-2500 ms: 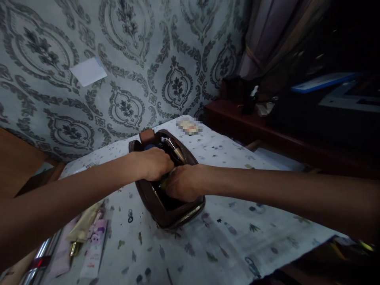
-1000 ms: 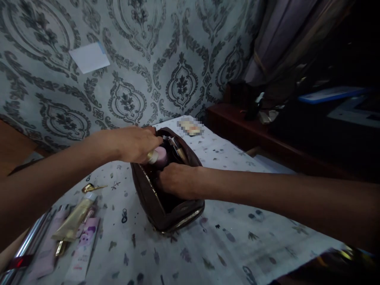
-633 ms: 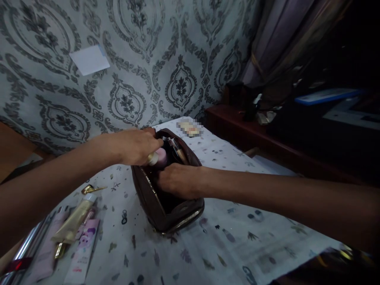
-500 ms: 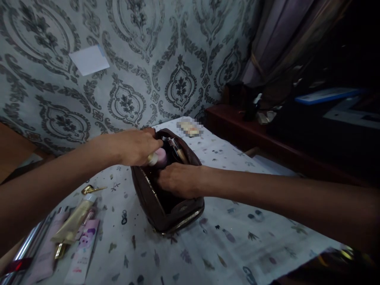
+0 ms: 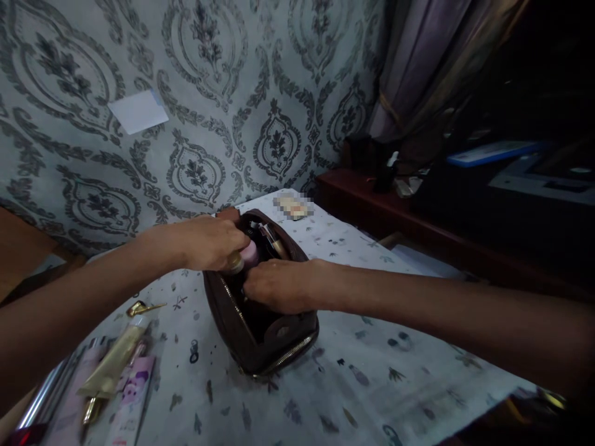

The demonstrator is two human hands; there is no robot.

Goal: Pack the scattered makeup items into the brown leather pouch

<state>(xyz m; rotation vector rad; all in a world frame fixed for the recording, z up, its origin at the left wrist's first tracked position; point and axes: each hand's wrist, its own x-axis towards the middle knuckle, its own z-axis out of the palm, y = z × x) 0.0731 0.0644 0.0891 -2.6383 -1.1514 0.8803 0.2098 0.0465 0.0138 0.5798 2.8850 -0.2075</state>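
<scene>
A dark brown zippered pouch [image 5: 223, 316] lies unzipped on a white patterned cloth. My left hand [image 5: 211, 241] is at its far left rim, fingers bent and closed beside a gold-capped item [image 5: 235, 262]; whether they grip the rim or the item is unclear. My right hand [image 5: 283, 285] reaches inside from the right, knuckles up, its fingertips hidden within. Between the hands shows a pink round item [image 5: 250, 254]. Slim cosmetic tubes [image 5: 275, 241] stand along the pouch's far right inner side.
At the lower left lie a cream tube [image 5: 114, 359], a pink tube [image 5: 132, 396], silver sticks [image 5: 44, 396] and a gold clip [image 5: 142, 308]. A pixelated card [image 5: 294, 206] is near the wall. A dark red ledge [image 5: 344, 192] runs behind on the right.
The view has shifted slightly. The gold-capped item sits a little lower beside my left hand. My right hand remains inside the pouch.
</scene>
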